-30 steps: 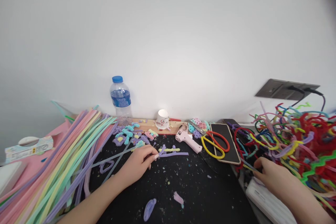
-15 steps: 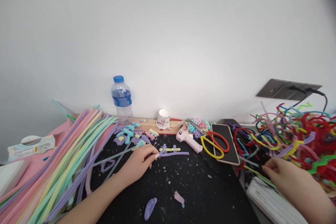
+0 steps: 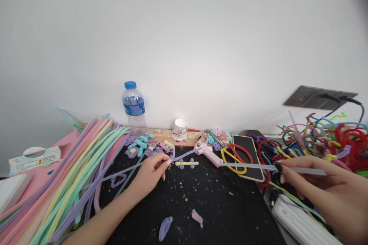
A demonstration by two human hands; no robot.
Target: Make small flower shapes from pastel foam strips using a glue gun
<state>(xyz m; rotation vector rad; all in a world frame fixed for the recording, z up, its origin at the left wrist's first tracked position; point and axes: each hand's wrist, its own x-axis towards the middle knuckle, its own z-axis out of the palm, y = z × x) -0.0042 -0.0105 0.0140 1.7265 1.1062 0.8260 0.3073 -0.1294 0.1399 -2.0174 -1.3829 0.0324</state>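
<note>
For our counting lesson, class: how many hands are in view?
2: the left hand, near the picture's middle, pinching a purple strip; the right hand, at the right, pinching a pale stick. No other hand shows.

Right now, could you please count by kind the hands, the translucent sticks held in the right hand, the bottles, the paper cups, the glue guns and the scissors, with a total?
Hands: 2 (left hand, right hand)
Held translucent stick: 1
Bottle: 1
Paper cup: 1
Glue gun: 1
Scissors: 1 pair
Total: 7
</note>
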